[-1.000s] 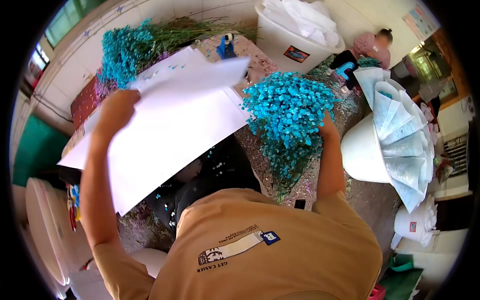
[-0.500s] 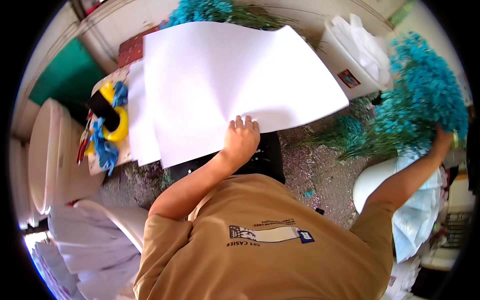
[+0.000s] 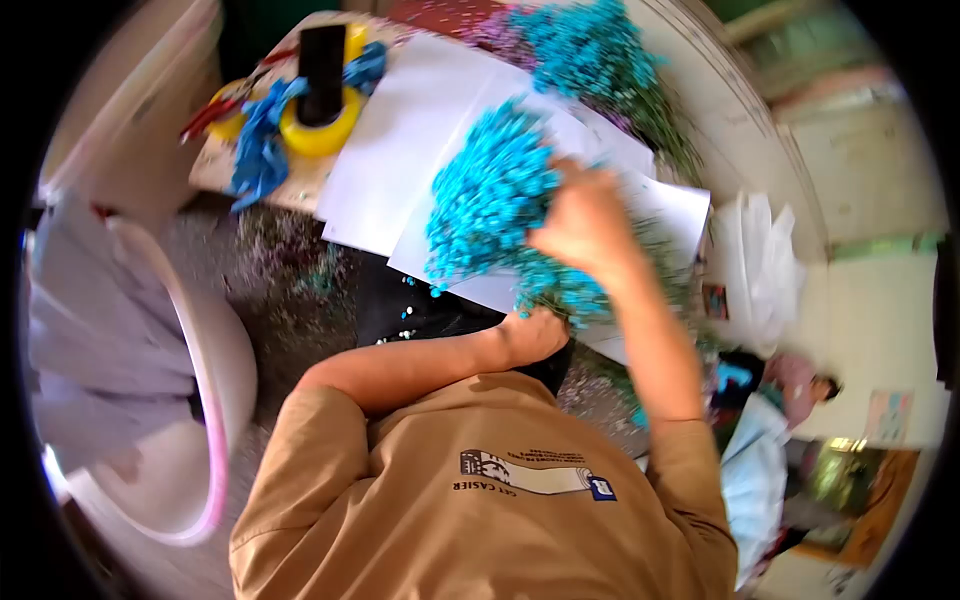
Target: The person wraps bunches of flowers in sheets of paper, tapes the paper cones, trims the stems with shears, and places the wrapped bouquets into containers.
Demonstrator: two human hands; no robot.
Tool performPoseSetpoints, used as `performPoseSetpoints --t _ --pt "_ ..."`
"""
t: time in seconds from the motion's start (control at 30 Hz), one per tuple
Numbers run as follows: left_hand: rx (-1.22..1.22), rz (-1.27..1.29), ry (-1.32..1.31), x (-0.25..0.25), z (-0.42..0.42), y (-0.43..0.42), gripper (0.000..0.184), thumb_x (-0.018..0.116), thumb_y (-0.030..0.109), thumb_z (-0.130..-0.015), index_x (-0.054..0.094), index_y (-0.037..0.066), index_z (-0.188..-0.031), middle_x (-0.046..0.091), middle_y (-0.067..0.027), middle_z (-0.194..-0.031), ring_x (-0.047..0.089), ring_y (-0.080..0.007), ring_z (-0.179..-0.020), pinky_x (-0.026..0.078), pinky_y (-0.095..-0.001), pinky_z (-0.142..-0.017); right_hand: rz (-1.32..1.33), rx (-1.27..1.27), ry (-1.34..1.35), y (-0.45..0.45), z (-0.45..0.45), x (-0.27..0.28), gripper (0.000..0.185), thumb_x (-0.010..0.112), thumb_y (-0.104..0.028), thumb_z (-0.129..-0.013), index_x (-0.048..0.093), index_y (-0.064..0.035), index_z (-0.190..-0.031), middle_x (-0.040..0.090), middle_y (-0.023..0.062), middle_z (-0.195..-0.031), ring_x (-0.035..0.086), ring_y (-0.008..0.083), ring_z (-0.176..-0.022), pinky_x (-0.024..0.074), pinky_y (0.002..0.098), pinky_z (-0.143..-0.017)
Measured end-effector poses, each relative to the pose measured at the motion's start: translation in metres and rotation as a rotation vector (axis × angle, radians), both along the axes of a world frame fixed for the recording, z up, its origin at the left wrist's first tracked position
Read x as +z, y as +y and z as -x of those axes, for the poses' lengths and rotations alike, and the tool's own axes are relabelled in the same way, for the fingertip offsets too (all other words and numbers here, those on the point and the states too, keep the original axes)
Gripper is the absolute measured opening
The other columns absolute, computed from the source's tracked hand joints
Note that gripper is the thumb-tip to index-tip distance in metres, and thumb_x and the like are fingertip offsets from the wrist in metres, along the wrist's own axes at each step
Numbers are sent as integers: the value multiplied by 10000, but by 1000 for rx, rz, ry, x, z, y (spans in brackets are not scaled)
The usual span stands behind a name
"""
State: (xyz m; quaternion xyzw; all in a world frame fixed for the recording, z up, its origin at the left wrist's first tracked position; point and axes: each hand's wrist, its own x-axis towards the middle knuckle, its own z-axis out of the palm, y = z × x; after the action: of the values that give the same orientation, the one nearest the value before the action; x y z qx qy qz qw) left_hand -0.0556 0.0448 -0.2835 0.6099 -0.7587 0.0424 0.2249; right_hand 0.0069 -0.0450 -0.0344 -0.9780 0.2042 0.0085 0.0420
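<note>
A bunch of turquoise dried flowers (image 3: 485,190) lies across the white paper sheet (image 3: 430,245), its heads toward the left. My right hand (image 3: 585,220), smeared by motion, is closed round the bunch near its stems. At the sheet's near edge my left hand (image 3: 535,335) is closed, gripping the paper; its fingertips are hidden. More small blue flower heads show between the two hands. Beneath the top sheet is another white sheet (image 3: 375,200).
On the table's left lie yellow tape rolls (image 3: 320,135), a black phone (image 3: 321,75), blue strips (image 3: 260,150) and red-handled tools (image 3: 215,115). Another turquoise bunch (image 3: 590,50) rests at the back. A white bin (image 3: 215,400) stands left; a white bag (image 3: 755,270) and another person (image 3: 795,385) are right.
My right hand has brought the turquoise bunch from the far right onto the paper. The sheet now lies lower and flatter, my left hand still at its near edge. The view has turned.
</note>
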Motion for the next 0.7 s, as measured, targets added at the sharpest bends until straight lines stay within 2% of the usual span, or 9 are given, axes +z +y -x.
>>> performPoseSetpoints --t 0.03,0.07,0.17,0.23,0.3,0.33,0.43,0.63,0.7 --pt "57 6 34 2 -3 -2 284 604 200 -854 735 19 -1029 713 -138 -1053 697 -315 -962 550 -450 -789 -7 90 54 -12 -14 -60 875 886 -262 -604 548 48 -1349 638 274 -1253 623 458 -1078 494 500 -979" --pt "47 5 66 8 -12 -2 258 611 209 -839 744 39 -980 712 -107 -1001 690 -279 -904 541 -428 -752 19 182 -175 -16 -24 -97 837 888 -263 -609 575 -7 -1341 666 254 -1221 627 463 -1118 495 522 -984" --pt "84 130 83 40 -63 28 239 623 232 -798 746 68 -922 714 -91 -949 676 -233 -828 524 -382 -700 -91 194 30 -36 -38 -87 878 882 -369 -629 535 -55 -1371 645 213 -1216 607 405 -1174 457 551 -1011" --pt "22 -60 83 44 -79 45 198 624 234 -769 714 79 -855 677 -79 -888 652 -219 -816 522 -387 -690 -142 173 55 -39 -38 -89 809 891 -347 -616 592 -67 -1314 652 211 -1212 603 407 -1179 466 552 -1001" --pt "34 117 61 44 -99 60 155 619 219 -763 672 79 -805 612 -55 -807 631 -206 -826 524 -374 -685 -196 8 215 -44 -46 -84 737 887 -320 -613 637 -68 -1259 659 213 -1193 597 405 -1186 465 538 -1009" --pt "80 215 92 41 -106 65 125 612 205 -779 629 81 -787 557 -37 -785 613 -201 -829 525 -345 -659 -135 64 154 -39 -47 -80 494 866 -279 -619 729 -75 -1047 721 185 -1112 660 423 -1087 526 504 -917" --pt "59 163 158 39 -122 76 127 607 194 -786 627 76 -830 569 -47 -831 617 -207 -833 532 -327 -647 -47 252 176 -48 -42 -98 714 867 -351 -616 673 -83 -1249 655 225 -1226 586 403 -1198 442 520 -1041" --pt "40 227 166 41 -126 76 127 613 198 -795 642 83 -841 576 -51 -891 603 -209 -882 521 -325 -702 -129 215 142 -50 -49 -100 707 860 -401 -627 679 -113 -1247 598 168 -1383 537 390 -1279 428 540 -1055" --pt "41 287 142 49 -133 84 116 615 200 -807 643 88 -802 593 -50 -913 590 -207 -903 500 -329 -743 -158 317 53 -51 -57 -95 620 849 -331 -640 671 -81 -1178 701 215 -1131 647 460 -1052 525 504 -927"
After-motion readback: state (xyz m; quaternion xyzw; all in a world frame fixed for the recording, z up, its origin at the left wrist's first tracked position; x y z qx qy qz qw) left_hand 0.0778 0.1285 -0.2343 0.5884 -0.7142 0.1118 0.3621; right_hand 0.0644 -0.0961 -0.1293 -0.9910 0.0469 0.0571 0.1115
